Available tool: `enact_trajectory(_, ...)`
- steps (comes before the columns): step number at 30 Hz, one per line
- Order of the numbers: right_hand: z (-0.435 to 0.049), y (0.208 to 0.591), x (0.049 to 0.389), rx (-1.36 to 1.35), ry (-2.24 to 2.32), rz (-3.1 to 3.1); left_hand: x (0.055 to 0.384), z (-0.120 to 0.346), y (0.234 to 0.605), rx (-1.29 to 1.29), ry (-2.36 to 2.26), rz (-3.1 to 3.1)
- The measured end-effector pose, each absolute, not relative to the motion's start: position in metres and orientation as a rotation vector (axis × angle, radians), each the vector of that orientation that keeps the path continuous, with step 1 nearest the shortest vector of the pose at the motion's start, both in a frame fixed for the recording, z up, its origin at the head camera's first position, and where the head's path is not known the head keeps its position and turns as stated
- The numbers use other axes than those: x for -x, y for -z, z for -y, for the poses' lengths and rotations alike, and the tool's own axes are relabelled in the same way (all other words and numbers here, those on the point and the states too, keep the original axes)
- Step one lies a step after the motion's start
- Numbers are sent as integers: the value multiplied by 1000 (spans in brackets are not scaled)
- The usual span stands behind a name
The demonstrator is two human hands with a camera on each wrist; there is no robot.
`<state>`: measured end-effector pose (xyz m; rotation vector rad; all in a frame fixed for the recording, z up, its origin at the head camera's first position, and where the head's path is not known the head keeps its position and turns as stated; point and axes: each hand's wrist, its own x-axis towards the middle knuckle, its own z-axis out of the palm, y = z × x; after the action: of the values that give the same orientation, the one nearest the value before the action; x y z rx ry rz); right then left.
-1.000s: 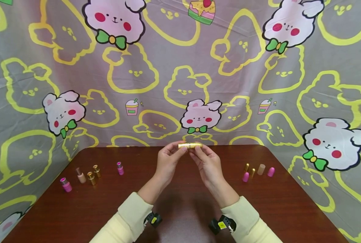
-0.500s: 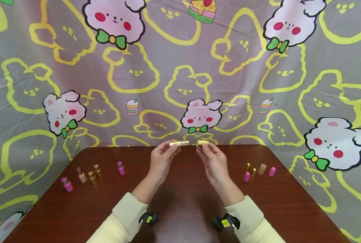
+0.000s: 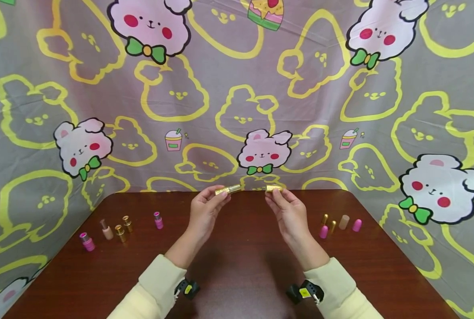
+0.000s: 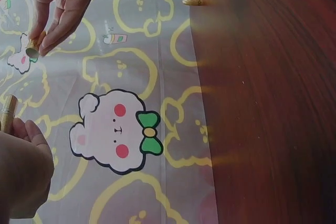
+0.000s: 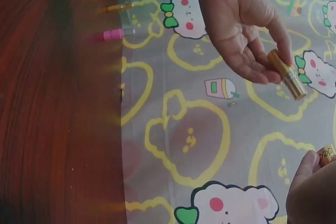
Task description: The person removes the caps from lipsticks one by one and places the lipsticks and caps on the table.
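My left hand (image 3: pixel 205 215) pinches a gold lipstick tube (image 3: pixel 231 189) between thumb and fingers, its narrower silvery-gold end pointing right. Opposite it, my right hand (image 3: pixel 292 217) holds a gold lipstick cap (image 3: pixel 272 188), the open end facing the tube. A wide gap separates the two pieces, both raised over the far part of the table. In the right wrist view the lipstick tube (image 5: pixel 287 74) shows whole, with its ridged end free. The left wrist view shows the hollow mouth of the lipstick cap (image 4: pixel 32 51) under the right fingertips.
Uncapped lipstick tubes stand on the brown table (image 3: pixel 245 266) at left: a pink one (image 3: pixel 87 242), a peach one (image 3: pixel 106 229), gold ones (image 3: pixel 120 233) and another pink one (image 3: pixel 158 220). Several caps stand at right, including a frosted cap (image 3: pixel 343 222) and a pink cap (image 3: pixel 357 225). A patterned cloth (image 3: pixel 205 79) hangs behind.
One second ago cap and tube were together as one gold lipstick. The cap has come off to the right, and both hands have moved apart, widening the gap.
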<state>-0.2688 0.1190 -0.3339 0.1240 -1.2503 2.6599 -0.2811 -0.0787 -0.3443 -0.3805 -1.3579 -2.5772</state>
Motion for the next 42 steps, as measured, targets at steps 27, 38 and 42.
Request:
enact_trajectory(27, -168, 345, 269, 48, -2600, 1478, 277, 138, 362, 286, 2481, 1467)
enact_trajectory(38, -194, 342, 264, 62, -2615, 1516, 272, 163, 366, 287, 2390, 1549)
enact_trajectory(42, -203, 342, 263, 49, -2588, 1546, 271, 174, 368, 262, 2350, 1582)
